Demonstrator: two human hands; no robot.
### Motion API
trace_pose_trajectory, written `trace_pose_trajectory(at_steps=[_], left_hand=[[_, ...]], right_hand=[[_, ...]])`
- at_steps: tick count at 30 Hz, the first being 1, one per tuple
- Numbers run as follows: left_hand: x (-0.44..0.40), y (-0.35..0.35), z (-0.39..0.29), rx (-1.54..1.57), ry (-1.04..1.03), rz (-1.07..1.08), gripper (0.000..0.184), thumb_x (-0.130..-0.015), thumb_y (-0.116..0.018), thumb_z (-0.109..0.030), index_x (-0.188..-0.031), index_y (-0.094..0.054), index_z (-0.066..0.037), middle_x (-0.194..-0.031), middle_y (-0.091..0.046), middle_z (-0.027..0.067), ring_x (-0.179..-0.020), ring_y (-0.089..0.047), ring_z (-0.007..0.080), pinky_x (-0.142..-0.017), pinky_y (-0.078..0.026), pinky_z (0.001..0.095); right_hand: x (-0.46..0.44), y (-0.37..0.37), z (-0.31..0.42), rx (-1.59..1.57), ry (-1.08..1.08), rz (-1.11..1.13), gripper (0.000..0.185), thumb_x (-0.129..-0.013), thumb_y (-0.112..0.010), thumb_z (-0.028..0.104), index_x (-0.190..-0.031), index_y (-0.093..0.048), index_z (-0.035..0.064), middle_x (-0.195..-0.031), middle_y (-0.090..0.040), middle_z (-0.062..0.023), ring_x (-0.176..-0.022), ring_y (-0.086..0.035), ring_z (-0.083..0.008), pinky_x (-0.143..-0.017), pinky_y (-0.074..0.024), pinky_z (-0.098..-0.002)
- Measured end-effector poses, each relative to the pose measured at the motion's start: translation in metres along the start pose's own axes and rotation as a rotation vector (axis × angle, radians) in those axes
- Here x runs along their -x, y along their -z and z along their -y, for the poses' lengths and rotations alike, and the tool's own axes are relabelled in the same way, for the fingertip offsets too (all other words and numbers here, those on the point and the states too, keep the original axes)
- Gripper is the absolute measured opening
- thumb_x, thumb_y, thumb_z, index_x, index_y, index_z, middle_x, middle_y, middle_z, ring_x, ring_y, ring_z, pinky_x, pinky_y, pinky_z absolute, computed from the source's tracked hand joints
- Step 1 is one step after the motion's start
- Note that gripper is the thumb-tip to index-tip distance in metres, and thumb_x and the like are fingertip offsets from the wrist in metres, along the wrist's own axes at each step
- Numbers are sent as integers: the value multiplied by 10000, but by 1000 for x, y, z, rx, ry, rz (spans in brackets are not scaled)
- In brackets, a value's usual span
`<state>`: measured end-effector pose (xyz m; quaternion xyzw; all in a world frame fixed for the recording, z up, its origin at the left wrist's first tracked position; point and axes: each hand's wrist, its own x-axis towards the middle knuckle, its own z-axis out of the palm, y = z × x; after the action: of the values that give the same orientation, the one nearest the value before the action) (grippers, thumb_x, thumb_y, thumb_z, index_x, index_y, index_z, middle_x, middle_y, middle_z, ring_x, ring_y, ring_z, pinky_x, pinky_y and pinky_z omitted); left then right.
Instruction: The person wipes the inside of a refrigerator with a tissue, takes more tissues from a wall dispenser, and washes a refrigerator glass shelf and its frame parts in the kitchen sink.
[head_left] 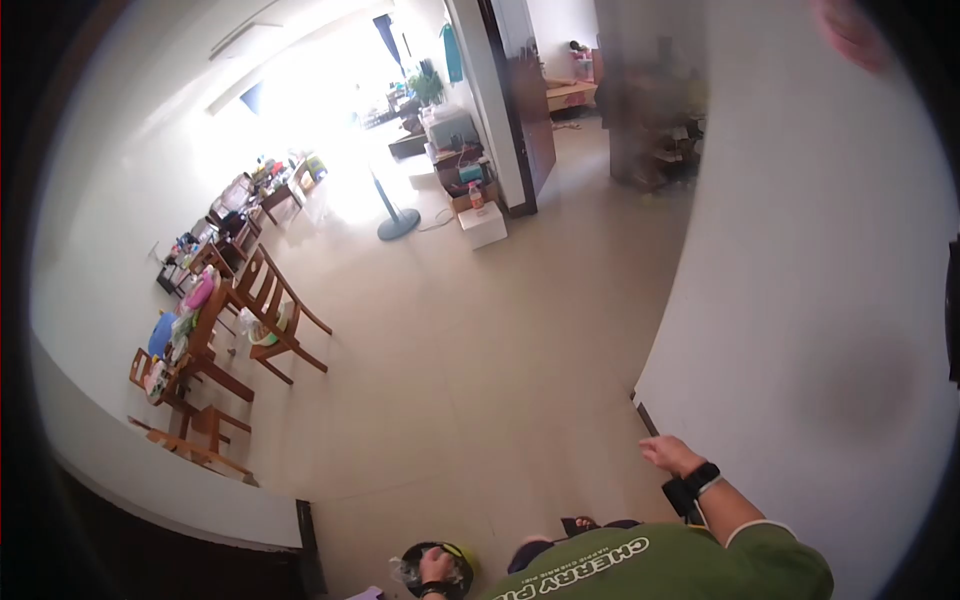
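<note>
Can read white capitals, "CHERRY PI", across the front of the green shirt (pixel 690 562), with the rest running out of view; beside them, small print too tiny to make out surely. At the bottom edge, a round dark container (pixel 462 574) with a yellow-green rim, just left of the shirt and above the floor (pixel 450 400) of pale, glossy tiles; at its left side, crinkled clear plastic (pixel 405 572). Over the container, the left hand (pixel 436 563), with grip curled; cannot tell whether clamped on rim, plastic or neither. Near the smooth white wall (pixel 790 250), the right hand (pixel 672 456), with grip folded closed, and a black watch (pixel 707 473) around the wrist. Farther off, a slat-backed wooden chair (pixel 265 290) beside a wooden tabletop (pixel 210 318), and a bottle (pixel 476 198) standing upright on a white box (pixel 485 230).
</note>
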<state>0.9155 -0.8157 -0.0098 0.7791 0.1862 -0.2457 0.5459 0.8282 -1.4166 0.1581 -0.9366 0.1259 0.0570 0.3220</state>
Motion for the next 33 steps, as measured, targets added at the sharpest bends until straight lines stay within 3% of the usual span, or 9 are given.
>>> trace_pose_trajectory(at_steps=[4,11,15,18,19,23,26,29,33], left_hand=[[4,21,-61,505,278,-353,358,-809,-525,-74,-1157,-467,-19,-654,-511,47,-511,-509,154,-418,-417,300],[-182,3,-181,530,435,-341,405,-792,-555,-121,-1171,-489,4,-796,-565,101,-618,-566,187,-552,-465,312],[-318,20,-247,183,252,-293,436,-782,-571,-148,-1179,-501,16,-877,-596,131,-679,-599,206,-628,-492,318],[-455,35,-297,-294,-243,-413,460,-775,-584,-168,-1185,-510,26,-938,-619,154,-725,-623,221,-685,-512,324],[-493,28,-330,-335,-245,-357,512,-791,-564,-156,-1270,-439,-27,-703,-568,65,-586,-557,154,-476,-439,272],[-536,-54,-556,-151,-279,-103,531,-795,-584,-190,-1285,-443,-42,-882,-615,75,-694,-601,158,-555,-460,276],[-569,-81,-630,-154,-215,-11,516,-799,-599,-185,-1266,-465,-13,-898,-625,111,-691,-614,157,-616,-487,280],[-587,-73,-666,-125,-76,-38,471,-805,-593,-181,-1229,-488,-3,-854,-617,104,-650,-613,170,-596,-500,287],[-642,-18,-591,166,167,-182,480,-866,-541,-246,-1299,-403,-89,-912,-597,87,-721,-616,186,-611,-496,310]], right_hand=[[-129,40,49,-91,7,48,302,-818,-553,208,-1058,-623,39,-932,-649,-178,-883,-615,-325,-798,-480,-395],[-322,68,75,-167,-4,-97,325,-816,-558,213,-1091,-616,50,-897,-658,-166,-837,-629,-317,-762,-492,-379],[-417,114,99,-237,-76,-164,317,-843,-552,183,-1123,-604,42,-819,-653,-108,-741,-621,-203,-708,-497,-312],[-483,133,99,-344,-172,-191,301,-861,-542,152,-1132,-601,33,-759,-638,-63,-670,-603,-117,-667,-495,-259],[-500,141,99,-373,-200,-199,297,-862,-540,145,-1129,-602,31,-749,-632,-56,-657,-596,-104,-657,-494,-249],[-612,177,81,-424,-225,-237,322,-856,-548,168,-1145,-587,30,-793,-641,-87,-687,-605,-141,-664,-495,-283],[-727,226,74,-406,-150,-331,346,-844,-557,212,-1143,-580,41,-864,-653,-161,-746,-630,-230,-705,-497,-332],[-842,259,76,-308,-62,-376,365,-846,-558,227,-1154,-561,31,-913,-639,-186,-805,-621,-299,-731,-490,-355],[-981,321,139,-306,111,-388,393,-858,-558,243,-1187,-532,30,-942,-622,-186,-792,-614,-310,-726,-485,-360]])
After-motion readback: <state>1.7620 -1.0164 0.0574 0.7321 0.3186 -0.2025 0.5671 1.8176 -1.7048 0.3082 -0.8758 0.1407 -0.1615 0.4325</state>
